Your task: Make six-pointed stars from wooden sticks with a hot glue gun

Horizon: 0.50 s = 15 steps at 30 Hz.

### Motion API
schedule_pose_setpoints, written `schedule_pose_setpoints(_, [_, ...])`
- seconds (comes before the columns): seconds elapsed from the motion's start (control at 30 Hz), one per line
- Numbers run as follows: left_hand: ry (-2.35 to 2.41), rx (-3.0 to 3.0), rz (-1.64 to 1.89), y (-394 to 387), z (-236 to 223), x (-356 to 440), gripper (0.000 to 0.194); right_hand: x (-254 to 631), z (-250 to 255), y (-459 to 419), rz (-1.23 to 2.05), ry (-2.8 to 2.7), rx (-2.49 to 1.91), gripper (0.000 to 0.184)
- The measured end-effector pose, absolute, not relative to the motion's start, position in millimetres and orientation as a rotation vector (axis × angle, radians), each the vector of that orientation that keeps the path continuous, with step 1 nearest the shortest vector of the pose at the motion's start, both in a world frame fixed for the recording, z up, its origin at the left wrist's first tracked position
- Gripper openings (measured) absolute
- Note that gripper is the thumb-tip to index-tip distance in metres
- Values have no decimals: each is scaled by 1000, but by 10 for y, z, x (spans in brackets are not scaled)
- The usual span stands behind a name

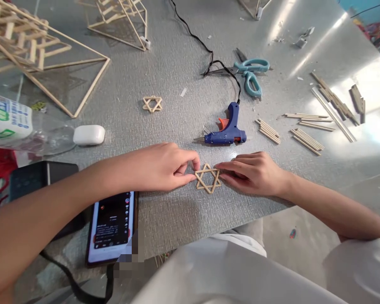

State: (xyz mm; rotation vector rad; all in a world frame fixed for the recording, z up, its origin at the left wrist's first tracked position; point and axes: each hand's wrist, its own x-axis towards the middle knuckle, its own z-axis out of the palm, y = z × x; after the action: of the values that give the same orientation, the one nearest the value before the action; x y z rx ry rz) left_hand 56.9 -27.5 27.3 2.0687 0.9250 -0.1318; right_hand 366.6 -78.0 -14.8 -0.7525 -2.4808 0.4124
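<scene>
A six-pointed star of thin wooden sticks point(208, 179) lies flat near the table's front edge, between my two hands. My left hand point(169, 166) pinches the star's upper left corner with thumb and forefinger. At the upper right corner, the thumb and fingers of my right hand point(255, 172) close on the star. Just beyond it rests a blue glue gun point(224, 136) with an orange trigger, its nozzle pointing left. A smaller finished-looking stick star point(152, 104) lies farther off to the left.
Scissors with light blue handles point(251, 67) lie behind the glue gun beside its black cord point(193, 36). Bundles of cut sticks point(307, 139) are at right. Stick frames point(91, 86), a clear bottle point(50, 131), a white case point(89, 135) and a lit phone point(112, 223) stand or lie at left.
</scene>
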Motion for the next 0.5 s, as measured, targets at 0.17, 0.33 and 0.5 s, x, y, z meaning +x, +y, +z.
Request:
schedule_pose_setpoints(0.17, [930,2106,-217,-274,405,598,21,3661,-157,-759,356,-2455,-659,20])
schedule_pose_setpoints(0.33, [949,2111,-234,-260,449,583,25,3656,-140,-759,360,-2461,-673,20])
schedule_pose_setpoints(0.5, [952,2061,-227,-238,416,569,30,3651,-117,-766,374,-2473,-673,19])
